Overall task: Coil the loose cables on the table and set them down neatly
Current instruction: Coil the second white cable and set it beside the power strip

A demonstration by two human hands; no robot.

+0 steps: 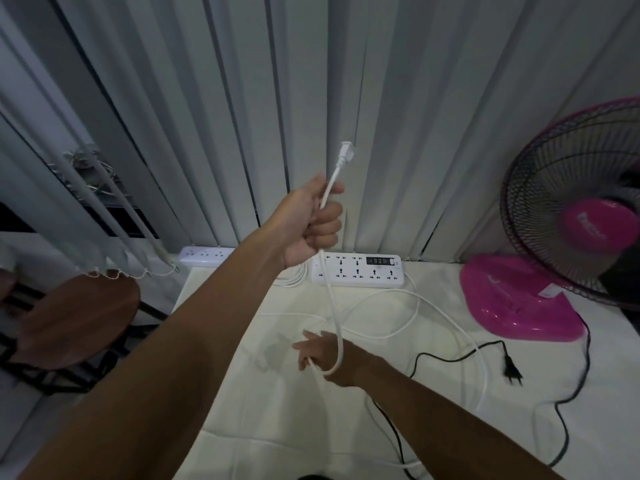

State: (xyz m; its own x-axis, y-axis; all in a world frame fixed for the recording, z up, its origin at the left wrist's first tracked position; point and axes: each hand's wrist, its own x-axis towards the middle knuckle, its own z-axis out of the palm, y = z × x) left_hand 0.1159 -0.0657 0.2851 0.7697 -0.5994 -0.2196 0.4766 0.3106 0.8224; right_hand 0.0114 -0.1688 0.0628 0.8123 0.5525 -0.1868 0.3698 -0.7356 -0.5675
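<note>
1. The white cable (pixel 330 299) is held up over the table (pixel 277 410). The held stretch runs pretty much vertical, and its plug (pixel 347 151) points up and a bit right.
2. Left hand (pixel 311 223) is fisted tight around it just below the plug.
3. Right hand (pixel 329 355) sits lower, with the cable's bottom loop hooked around it. Fingers look spread, but it's too blurry to tell if it's actually pinching.
4. The rest of the cable sprawls in loose curves on the table, by the power strip (pixel 358 270).
5. A black cable (pixel 446 356) lies to the right, near a pink fan (pixel 519 299).
</note>
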